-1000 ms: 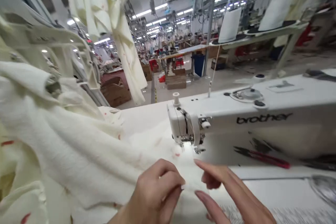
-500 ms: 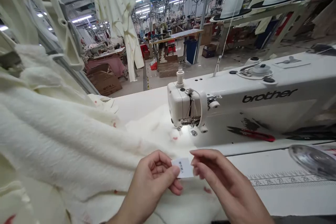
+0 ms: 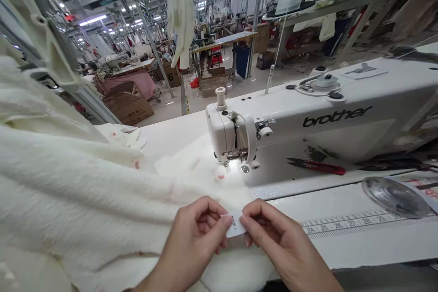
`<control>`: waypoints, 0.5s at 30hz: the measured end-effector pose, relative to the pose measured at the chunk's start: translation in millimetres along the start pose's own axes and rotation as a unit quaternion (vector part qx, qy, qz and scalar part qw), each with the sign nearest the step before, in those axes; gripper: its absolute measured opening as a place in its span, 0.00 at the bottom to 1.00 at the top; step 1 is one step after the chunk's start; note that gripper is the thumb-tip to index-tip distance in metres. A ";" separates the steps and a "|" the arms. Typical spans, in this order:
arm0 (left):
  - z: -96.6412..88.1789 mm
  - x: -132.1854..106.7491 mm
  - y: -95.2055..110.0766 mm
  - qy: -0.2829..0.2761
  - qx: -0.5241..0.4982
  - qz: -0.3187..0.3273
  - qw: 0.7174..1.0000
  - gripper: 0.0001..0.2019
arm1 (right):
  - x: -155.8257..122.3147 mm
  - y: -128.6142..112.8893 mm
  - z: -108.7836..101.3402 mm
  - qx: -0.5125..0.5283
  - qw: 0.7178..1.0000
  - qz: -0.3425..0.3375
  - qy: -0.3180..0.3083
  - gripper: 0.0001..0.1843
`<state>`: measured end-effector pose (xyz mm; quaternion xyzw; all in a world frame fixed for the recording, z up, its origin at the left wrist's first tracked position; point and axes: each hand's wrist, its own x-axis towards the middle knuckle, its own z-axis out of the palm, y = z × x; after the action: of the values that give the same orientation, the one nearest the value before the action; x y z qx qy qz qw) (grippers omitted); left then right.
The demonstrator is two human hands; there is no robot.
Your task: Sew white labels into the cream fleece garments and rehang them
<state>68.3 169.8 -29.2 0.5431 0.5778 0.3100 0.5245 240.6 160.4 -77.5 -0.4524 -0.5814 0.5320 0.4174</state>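
Note:
My left hand (image 3: 193,242) and my right hand (image 3: 280,242) meet low in the middle, both pinching a small white label (image 3: 235,226) with dark print between thumb and fingers. Under them lies a fluffy cream garment (image 3: 85,191) with small red marks, spread from the left across the sewing table. Just beyond the label stands the white Brother sewing machine (image 3: 308,121); its needle and presser foot (image 3: 239,162) are lit, a hand's width past my fingers.
Red-handled thread snips (image 3: 316,166) lie on the machine bed. A printed ruler strip (image 3: 359,221) runs along the white table, with a shiny metal dish (image 3: 393,196) at the right. Cream garments hang overhead (image 3: 181,9). Behind is a factory floor with boxes and other workstations.
The view has tilted down and steadied. My hands came closer together, and both now pinch the label, which is folded smaller between my fingertips.

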 end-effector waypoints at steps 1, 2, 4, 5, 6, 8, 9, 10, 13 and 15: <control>-4.4 2.1 7.4 0.030 0.069 0.043 0.996 0.13 | -2.0 6.8 -3.4 -0.052 0.998 -0.037 0.018 0.13; -8.6 5.6 14.8 0.064 0.144 0.095 0.983 0.11 | -3.9 14.9 -7.2 -0.116 0.989 -0.084 0.040 0.11; -13.9 17.5 24.5 0.107 0.275 0.181 0.938 0.08 | -7.1 34.0 -15.5 -0.265 0.939 -0.202 0.085 0.10; -14.1 26.0 24.6 0.102 0.322 0.204 0.919 0.06 | -8.2 43.9 -19.4 -0.334 0.901 -0.261 0.098 0.11; -12.6 35.9 20.8 0.078 0.354 0.217 0.906 0.06 | -8.9 53.1 -22.6 -0.394 0.859 -0.310 0.101 0.12; -6.7 57.3 3.2 0.019 0.382 0.228 0.896 0.07 | -9.3 68.2 -27.2 -0.477 0.790 -0.374 0.088 0.13; -3.7 67.4 -8.5 -0.001 0.380 0.232 0.895 0.08 | -9.2 73.5 -28.6 -0.502 0.769 -0.387 0.077 0.13; -1.5 76.1 -20.6 -0.010 0.374 0.235 0.897 0.08 | -8.9 77.2 -29.3 -0.519 0.757 -0.391 0.066 0.13; -3.1 91.0 -47.3 0.015 0.353 0.216 0.910 0.07 | -6.4 80.6 -29.3 -0.528 0.753 -0.390 0.045 0.12; -8.5 91.9 -52.4 0.029 0.330 0.187 0.925 0.08 | -3.0 78.0 -27.8 -0.504 0.772 -0.384 0.041 0.10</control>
<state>57.3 247.7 -100.4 0.7746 0.5501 0.2100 0.2310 274.6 166.1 -152.9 -0.3583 -0.8740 -0.0609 0.3224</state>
